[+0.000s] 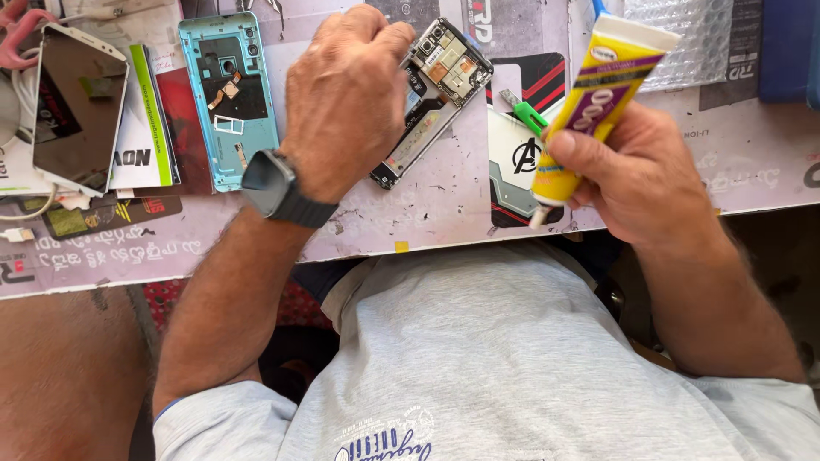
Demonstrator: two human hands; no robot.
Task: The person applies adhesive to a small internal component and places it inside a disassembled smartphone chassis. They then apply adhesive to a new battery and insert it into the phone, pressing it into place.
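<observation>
Between the left hand's (346, 98) fingers (395, 38), closed round its edge, an opened phone (440, 94) lies steadied on the table (444, 213). At three o'clock the right hand (641, 175) grips a yellow glue tube (589, 107), nozzle down. A blue back cover (229, 98) lies at nine o'clock.

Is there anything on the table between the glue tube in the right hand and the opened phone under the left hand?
A small green tool lies on the table between the glue tube in the right hand and the opened phone under the left hand. Nothing else visible sits in that gap.
</observation>
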